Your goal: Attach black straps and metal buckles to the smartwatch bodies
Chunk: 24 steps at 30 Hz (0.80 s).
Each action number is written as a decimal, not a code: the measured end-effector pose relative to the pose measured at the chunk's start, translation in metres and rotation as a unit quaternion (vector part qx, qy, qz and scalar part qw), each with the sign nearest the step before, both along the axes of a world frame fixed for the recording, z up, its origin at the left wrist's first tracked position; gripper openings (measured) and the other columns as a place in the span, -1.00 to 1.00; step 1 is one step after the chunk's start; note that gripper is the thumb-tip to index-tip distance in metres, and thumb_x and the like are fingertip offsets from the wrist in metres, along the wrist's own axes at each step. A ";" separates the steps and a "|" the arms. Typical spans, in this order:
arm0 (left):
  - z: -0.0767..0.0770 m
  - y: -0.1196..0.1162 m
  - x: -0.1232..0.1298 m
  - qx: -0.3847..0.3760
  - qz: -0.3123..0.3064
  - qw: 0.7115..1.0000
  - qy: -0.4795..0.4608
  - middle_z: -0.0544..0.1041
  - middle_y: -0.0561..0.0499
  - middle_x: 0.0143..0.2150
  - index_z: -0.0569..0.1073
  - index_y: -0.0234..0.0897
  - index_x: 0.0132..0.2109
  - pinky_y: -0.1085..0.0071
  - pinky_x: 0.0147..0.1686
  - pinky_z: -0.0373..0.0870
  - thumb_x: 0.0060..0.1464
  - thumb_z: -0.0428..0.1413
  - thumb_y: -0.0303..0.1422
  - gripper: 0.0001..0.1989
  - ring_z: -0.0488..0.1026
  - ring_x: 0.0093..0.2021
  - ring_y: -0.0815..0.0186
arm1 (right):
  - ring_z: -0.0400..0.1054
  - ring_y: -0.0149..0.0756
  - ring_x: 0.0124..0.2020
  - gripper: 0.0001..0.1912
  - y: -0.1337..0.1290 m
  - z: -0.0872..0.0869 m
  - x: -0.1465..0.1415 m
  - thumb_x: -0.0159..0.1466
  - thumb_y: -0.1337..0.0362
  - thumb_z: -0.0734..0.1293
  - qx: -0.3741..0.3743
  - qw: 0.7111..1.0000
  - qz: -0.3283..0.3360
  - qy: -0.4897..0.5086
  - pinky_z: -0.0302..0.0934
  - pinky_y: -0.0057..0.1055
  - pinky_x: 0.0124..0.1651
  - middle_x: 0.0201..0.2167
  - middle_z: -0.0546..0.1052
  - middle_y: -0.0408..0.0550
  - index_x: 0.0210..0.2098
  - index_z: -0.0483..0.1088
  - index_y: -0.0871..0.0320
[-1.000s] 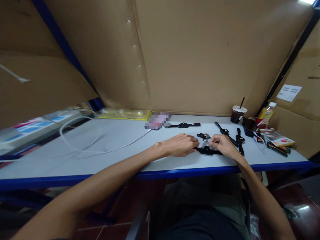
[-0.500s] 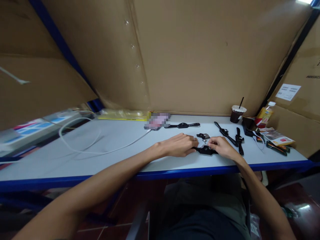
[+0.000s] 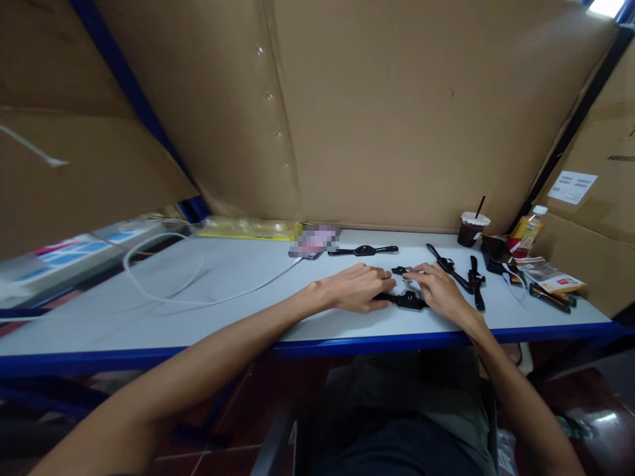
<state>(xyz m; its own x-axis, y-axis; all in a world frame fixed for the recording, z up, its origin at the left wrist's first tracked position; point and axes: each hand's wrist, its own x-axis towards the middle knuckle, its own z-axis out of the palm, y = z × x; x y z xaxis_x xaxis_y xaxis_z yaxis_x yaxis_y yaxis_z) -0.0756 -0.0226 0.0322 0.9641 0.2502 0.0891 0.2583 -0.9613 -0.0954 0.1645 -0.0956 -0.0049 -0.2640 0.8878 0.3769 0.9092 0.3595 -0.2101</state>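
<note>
My left hand (image 3: 360, 287) is closed around the left handle of a black spokeshave (image 3: 411, 301), which lies near the table's front edge. Just right of it, my right hand (image 3: 439, 289) reaches over the spokeshave's other end with its fingers stretched forward. Its fingertips are at some small loose metal parts, partly hidden beneath them. A small black cap piece (image 3: 398, 270) lies just beyond these fingertips. Another spokeshave (image 3: 364, 250) rests farther back, while two more, one angled (image 3: 449, 267) and one nearly upright in view (image 3: 476, 283), lie to the right.
A phone (image 3: 315, 241) with a white cable (image 3: 258, 289) lies at the back. On the right stand a lidded drink cup (image 3: 473, 229), a bottle (image 3: 528, 231) and a black box (image 3: 495, 256), beside packets (image 3: 553, 274). Cardboard walls (image 3: 372, 119) enclose the table.
My right hand has moved forward and slightly left, from the spokeshave's body to the small parts behind it, its fingers straightening. My left hand keeps its hold. The view has shifted slightly.
</note>
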 end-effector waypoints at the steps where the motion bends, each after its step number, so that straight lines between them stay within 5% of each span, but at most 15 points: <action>1: 0.000 0.000 0.000 0.005 0.000 1.000 0.004 0.54 -0.12 -0.20 0.49 -0.29 -0.08 0.32 -0.39 0.17 0.31 0.08 -0.21 -0.76 0.44 -0.31 0.23 | 0.36 -0.14 -0.02 -0.46 0.000 0.000 0.001 0.33 0.58 0.16 -0.009 1.000 0.015 -0.005 0.23 -0.23 0.07 0.03 0.58 0.04 0.08 0.59 0.03; 8: -0.004 0.000 0.002 0.009 -0.007 1.000 -0.009 0.54 -0.11 -0.21 0.49 -0.27 -0.09 0.32 -0.35 0.24 0.30 0.07 -0.24 -0.79 0.45 -0.27 0.21 | 0.43 -0.14 -0.07 -0.67 0.002 0.007 0.020 0.29 0.54 0.28 -0.053 0.998 -0.003 -0.018 0.22 -0.26 0.07 -0.16 0.62 0.03 -0.20 0.64 0.10; 16: -0.005 0.000 0.002 0.017 -0.014 1.000 0.002 0.55 -0.12 -0.20 0.49 -0.27 -0.07 0.30 -0.40 0.14 0.31 0.05 -0.27 -0.80 0.45 -0.28 0.21 | 0.41 -0.29 -0.33 -0.56 0.001 0.009 0.039 0.13 0.62 0.24 -0.093 0.996 0.012 -0.013 0.20 -0.40 -0.17 -0.28 0.59 -0.06 -0.22 0.63 0.10; 24: -0.003 -0.003 0.003 0.034 -0.006 0.999 0.025 0.56 -0.12 -0.16 0.48 -0.27 -0.02 0.28 -0.40 0.12 0.34 0.02 -0.31 -0.79 0.46 -0.23 0.20 | 0.38 -0.25 -0.34 -0.71 -0.002 0.009 0.032 0.19 0.55 0.24 -0.079 0.994 -0.042 -0.065 0.07 -0.38 -0.27 -0.35 0.57 -0.01 -0.28 0.54 0.15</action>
